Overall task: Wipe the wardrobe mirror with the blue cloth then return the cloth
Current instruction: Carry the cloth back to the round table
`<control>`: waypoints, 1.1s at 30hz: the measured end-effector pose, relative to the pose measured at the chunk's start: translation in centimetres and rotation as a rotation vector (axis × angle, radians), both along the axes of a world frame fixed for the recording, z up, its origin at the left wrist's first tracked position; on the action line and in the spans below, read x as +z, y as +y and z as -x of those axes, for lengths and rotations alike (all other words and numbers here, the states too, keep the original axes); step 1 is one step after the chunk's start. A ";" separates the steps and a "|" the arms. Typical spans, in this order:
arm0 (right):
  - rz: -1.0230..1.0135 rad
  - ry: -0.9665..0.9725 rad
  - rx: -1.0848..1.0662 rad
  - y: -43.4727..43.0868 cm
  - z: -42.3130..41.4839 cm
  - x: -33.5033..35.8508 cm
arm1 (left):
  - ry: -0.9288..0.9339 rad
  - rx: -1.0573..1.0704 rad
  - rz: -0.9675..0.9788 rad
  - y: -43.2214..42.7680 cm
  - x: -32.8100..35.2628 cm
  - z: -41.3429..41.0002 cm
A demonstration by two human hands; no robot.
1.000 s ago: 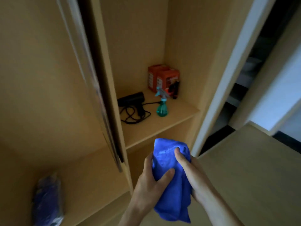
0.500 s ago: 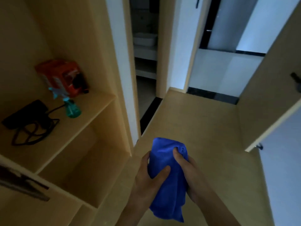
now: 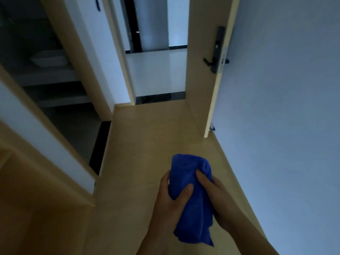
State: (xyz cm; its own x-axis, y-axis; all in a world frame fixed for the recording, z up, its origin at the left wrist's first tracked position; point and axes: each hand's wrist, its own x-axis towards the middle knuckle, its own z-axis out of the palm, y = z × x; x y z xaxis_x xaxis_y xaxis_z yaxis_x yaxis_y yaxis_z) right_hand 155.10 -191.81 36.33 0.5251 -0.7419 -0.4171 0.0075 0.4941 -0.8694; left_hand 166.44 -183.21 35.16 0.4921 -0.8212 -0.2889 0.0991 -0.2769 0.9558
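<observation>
The blue cloth (image 3: 193,199) is bunched up low in the middle of the head view, held in front of me by both hands. My left hand (image 3: 171,201) grips its left side with the thumb curled over the front. My right hand (image 3: 211,192) holds the right side, thumb pressed into the fabric. The cloth's loose end hangs down between my wrists. No mirror shows in this view, and only the wardrobe's wooden side panel (image 3: 36,208) appears at lower left.
A wooden floor (image 3: 147,144) stretches ahead to an open doorway (image 3: 158,70). An open wooden door (image 3: 202,70) with a black handle (image 3: 215,57) stands at right beside a pale wall (image 3: 285,107). A dark room with a white basin (image 3: 49,58) lies at left.
My view has swung right, away from the wardrobe shelves with the spray bottle and hair dryer, toward the doorway and the door. Both hands keep the same hold on the cloth.
</observation>
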 end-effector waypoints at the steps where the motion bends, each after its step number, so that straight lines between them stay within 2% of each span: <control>1: -0.004 -0.002 -0.053 -0.4 1.5 -0.1 | -0.004 -0.057 -0.003 -1.0 0.0 1.0; 11: -0.069 0.052 -0.654 -0.5 13.6 -1.5 | -0.049 -0.637 -0.029 -9.1 -0.9 10.6; 19: -0.056 0.089 -1.097 3.3 17.3 -1.3 | -0.025 -1.062 0.008 -13.2 -1.0 16.5; 24: -0.050 0.185 -1.351 7.3 18.4 -1.0 | 0.014 -1.324 -0.007 -12.0 -1.3 19.9; 33: -0.094 0.251 -1.734 17.4 21.7 -1.0 | 0.019 -1.734 -0.013 -4.6 -1.9 27.9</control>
